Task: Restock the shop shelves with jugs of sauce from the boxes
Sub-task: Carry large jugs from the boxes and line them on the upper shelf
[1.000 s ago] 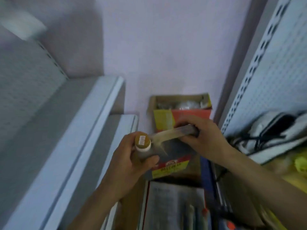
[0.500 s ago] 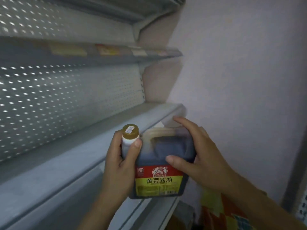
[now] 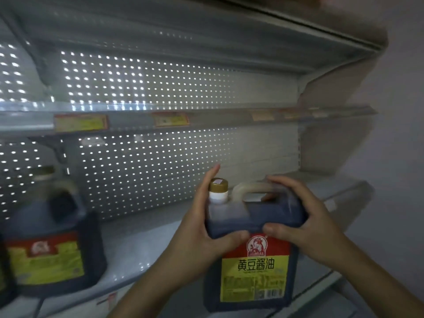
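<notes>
The grey shelf (image 3: 142, 239) runs across your view with one sauce jug (image 3: 49, 244) standing at 8 o'clock. You hold a second jug (image 3: 253, 253) upright at 5 o'clock, over the shelf's front edge. Your left hand (image 3: 202, 228) wraps its neck side, thumb on the front, while your right hand (image 3: 302, 216) curls over the handle (image 3: 252, 188).

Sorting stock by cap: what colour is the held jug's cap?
Gold-brown cap, clearest in the head view.

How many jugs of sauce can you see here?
2 for sure: one jug held in both hands before the shelf, and another jug standing on it at left. A dark shape at the left edge may be a third.
</notes>
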Tool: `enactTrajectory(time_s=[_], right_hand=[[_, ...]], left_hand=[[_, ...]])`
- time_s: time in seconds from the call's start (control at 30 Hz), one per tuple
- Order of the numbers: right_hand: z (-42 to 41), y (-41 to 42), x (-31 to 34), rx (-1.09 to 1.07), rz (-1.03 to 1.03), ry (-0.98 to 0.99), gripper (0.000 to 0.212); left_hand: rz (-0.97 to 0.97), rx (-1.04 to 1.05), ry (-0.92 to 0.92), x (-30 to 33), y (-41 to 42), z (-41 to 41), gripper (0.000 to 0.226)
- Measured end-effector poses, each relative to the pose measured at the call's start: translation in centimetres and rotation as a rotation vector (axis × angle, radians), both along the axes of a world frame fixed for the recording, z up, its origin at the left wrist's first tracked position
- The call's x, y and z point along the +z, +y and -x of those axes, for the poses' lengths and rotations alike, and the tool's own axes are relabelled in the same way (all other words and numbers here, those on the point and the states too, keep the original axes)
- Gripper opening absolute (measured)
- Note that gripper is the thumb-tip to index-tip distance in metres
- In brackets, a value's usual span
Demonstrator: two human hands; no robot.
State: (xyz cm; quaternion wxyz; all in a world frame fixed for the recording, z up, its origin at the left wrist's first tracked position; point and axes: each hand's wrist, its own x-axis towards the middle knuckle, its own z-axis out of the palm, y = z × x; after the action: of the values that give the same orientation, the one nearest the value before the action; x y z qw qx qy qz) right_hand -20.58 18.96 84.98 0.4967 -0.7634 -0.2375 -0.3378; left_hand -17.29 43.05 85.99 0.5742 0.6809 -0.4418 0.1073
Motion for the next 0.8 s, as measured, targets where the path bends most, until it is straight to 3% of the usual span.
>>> enactTrajectory(time_s=[0.33, 0.53, 0.8], right_hand=[[-3.4, 11.6, 1.5, 0.229, -0.052, 0.024, 0.074], [-6.4, 15.4, 2.3, 0.367, 0.119, 0.137, 0.096], [-13.1, 15.8, 5.0, 0.371, 0.203, 0.015, 0.091]], left_hand=[[0.165, 0.260, -0.024, 1.8, 10.7, 1.1, 0.088], [0.144, 0.367, -0.014, 2.0, 15.1, 0.2, 0.085], [-0.086, 0.611, -0.150, 4.3, 16.2, -4.7, 0.087]])
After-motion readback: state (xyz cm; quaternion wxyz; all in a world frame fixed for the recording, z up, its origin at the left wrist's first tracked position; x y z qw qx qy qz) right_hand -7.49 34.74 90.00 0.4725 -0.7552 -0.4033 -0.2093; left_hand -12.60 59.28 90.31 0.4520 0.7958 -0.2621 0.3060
